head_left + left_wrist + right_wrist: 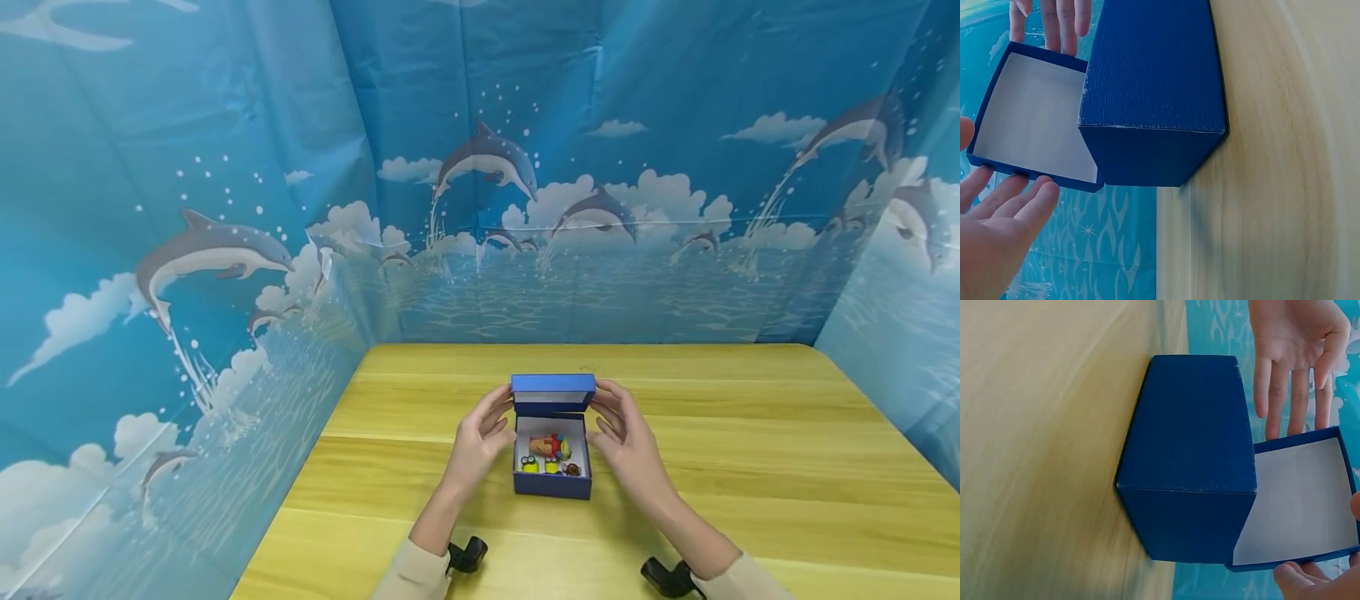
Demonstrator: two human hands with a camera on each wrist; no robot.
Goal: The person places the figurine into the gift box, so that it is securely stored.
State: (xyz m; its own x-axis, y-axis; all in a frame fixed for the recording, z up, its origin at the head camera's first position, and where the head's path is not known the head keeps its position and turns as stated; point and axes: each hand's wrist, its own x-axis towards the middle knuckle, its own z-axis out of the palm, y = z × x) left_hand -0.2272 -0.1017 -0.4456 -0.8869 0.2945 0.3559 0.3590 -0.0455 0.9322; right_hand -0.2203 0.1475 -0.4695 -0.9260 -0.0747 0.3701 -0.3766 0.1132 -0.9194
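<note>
A small blue box (551,485) sits on the table with its lid (553,383) raised at the back, white inside facing forward. Several small toy figures (551,447) lie in it, some yellow with round eyes. My left hand (480,437) touches the lid's left side with outstretched fingers, thumb near the box's rim. On the opposite side, my right hand (630,437) has its fingers against the lid. Both wrist views show the white lining of the lid (1032,119) between the hands. The box wall (1188,425) hides the figures there.
The yellow wood-grain table (750,433) extends around the box on all sides. Behind it and at the sides hang blue curtains (637,283) printed with dolphins and clouds. Black wrist devices (468,554) are worn on both forearms.
</note>
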